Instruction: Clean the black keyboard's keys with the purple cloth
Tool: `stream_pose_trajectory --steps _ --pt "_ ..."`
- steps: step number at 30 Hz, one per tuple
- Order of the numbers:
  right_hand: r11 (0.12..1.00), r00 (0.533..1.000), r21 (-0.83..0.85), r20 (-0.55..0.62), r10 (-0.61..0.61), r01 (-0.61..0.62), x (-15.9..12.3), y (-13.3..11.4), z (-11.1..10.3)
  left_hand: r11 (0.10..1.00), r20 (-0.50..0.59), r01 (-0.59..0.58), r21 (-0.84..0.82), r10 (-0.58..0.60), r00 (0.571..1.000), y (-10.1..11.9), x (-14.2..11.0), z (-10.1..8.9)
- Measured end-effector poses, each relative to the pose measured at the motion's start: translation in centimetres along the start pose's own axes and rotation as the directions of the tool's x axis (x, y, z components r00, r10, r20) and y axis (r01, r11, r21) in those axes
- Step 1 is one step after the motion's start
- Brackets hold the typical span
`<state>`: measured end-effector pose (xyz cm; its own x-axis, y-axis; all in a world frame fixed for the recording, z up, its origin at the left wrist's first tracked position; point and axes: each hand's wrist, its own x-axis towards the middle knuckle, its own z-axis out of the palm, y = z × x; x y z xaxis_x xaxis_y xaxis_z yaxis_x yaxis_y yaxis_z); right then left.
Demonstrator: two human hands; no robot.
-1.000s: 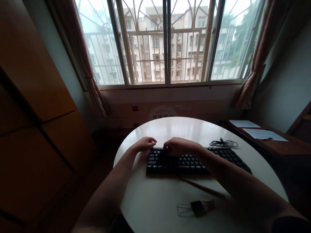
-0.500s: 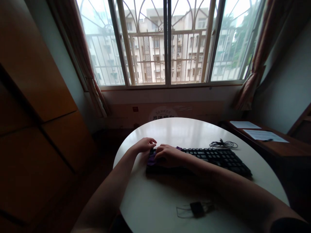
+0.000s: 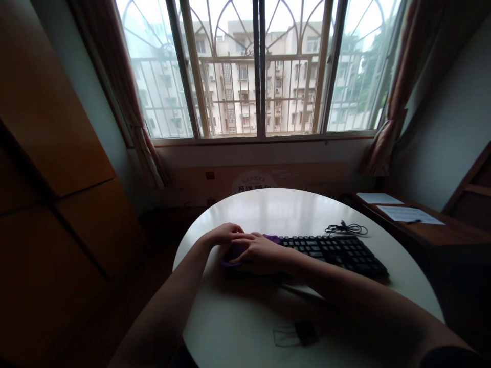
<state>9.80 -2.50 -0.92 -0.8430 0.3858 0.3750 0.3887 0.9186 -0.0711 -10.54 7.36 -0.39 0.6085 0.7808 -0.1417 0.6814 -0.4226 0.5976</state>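
A black keyboard (image 3: 330, 253) lies across the white round table, its left end covered by my hands and a purple cloth (image 3: 233, 254). My right hand (image 3: 261, 251) lies over the cloth with its fingers spread, holding it down on the keys. At the keyboard's back left corner is my left hand (image 3: 224, 234), fingers bent, touching or nearly touching the right fingertips. Its thumb is hidden, and it seems to hold that corner steady. In front of the keyboard lies a thin stick-like tool (image 3: 301, 292), partly under my right forearm.
A small dark object with wire loops (image 3: 305, 332) rests near the table's front. Behind the keyboard sits a coiled cable (image 3: 346, 228). Papers (image 3: 410, 214) and a pen lie on a wooden desk (image 3: 464, 232) at right. A wardrobe (image 3: 84, 225) stands at left.
My right hand has moved left along the keyboard to its left end, opening from a curled grip to spread fingers on the purple cloth. The left hand stays at the corner. The view shifted slightly.
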Motion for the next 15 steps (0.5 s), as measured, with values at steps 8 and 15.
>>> stream_pose_trajectory --steps 8,15 --pt "0.996 0.996 -0.026 -0.017 0.083 -0.084 0.4 -0.2 0.7 0.998 0.009 0.049 -0.038 -0.049 0.999 -0.2 -0.4 -0.3" --pt "0.992 0.995 0.101 -0.074 -0.061 0.069 0.1 2.2 0.3 0.998 0.045 0.056 -0.037 -0.054 0.997 0.8 -0.9 -0.8"
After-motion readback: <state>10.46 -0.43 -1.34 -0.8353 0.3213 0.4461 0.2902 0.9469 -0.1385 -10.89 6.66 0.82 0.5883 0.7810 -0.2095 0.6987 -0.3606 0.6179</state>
